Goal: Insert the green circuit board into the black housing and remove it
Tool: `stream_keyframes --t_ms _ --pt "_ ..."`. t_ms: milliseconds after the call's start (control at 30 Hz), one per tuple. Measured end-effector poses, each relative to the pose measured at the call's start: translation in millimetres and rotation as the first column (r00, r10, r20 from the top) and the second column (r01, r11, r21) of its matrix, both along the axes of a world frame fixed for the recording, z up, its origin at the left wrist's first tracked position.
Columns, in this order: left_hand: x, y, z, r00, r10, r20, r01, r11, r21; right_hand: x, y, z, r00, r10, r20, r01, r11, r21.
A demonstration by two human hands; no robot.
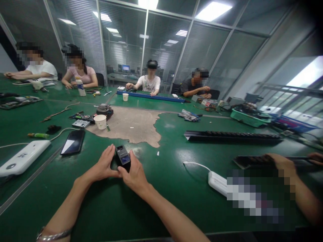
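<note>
A small black box-shaped device [123,157] with a little screen on its face stands tilted just above or on the green table, between my two hands. My left hand [105,164] closes around its left side, fingertips along the edge and thumb near its lower end. From the right, my right hand [135,173] grips the same device, with its fingers against the side and its thumb at the bottom corner. The palms cover parts of the lower body. I cannot tell whether its base touches the table.
Left of my hands lie a dark phone [73,143] and a white power strip [26,158]. A paper cup [100,121] stands near circuit parts. To the right are a black slotted rail [233,136], a white adapter [217,183] and a co-worker's hand [284,164]. Several people sit opposite.
</note>
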State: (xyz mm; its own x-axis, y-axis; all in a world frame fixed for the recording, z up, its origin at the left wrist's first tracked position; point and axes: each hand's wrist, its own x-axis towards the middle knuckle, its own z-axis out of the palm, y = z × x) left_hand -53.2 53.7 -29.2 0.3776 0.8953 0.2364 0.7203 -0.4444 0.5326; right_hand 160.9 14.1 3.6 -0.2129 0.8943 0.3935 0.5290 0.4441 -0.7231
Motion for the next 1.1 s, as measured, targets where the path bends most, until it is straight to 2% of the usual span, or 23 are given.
stream_keyframes --t_ms 133,267,367,433,500,600,733,933,1100 --pt "1 1 -1.0 1.0 0.01 0.002 -0.01 1.0 0.005 -2 3 6.1 0.999 0.006 -0.031 -0.006 1.0 -0.006" --pt "3 0 1.5 1.0 -0.006 0.029 0.006 1.0 0.01 0 2 22.4 0.99 -0.01 -0.142 0.005 0.999 -0.04" --pt "4 -2 4.6 1.0 -0.01 0.019 0.01 1.0 -0.011 13 4 35.6 0.972 -0.021 -0.234 0.02 1.0 -0.004" --pt "6 -3 5.9 1.0 -0.006 -0.002 0.006 1.0 -0.021 27 7 38.0 0.967 -0.039 -0.25 0.044 0.999 0.016" --pt "7 -3 6.1 1.0 -0.002 -0.025 0.001 1.0 -0.014 43 10 32.6 0.968 -0.104 -0.227 0.106 0.994 -0.003" --pt "9 -3 5.4 0.999 -0.001 -0.041 0.001 1.0 -0.004 61 13 14.4 0.964 -0.204 -0.169 0.2 0.979 -0.037" --pt "10 -2 4.2 0.997 0.008 -0.075 -0.006 1.0 0.018 70 13 -5.4 0.968 -0.23 -0.096 0.227 0.973 -0.039" --pt "15 3 0.4 0.971 0.065 -0.231 -0.03 0.988 0.151 67 9 -6.8 0.965 -0.256 -0.051 0.257 0.966 0.009" --pt "20 5 -1.1 0.96 0.108 -0.257 -0.055 0.978 0.203 66 12 -10.2 0.976 -0.203 -0.075 0.208 0.975 0.071"
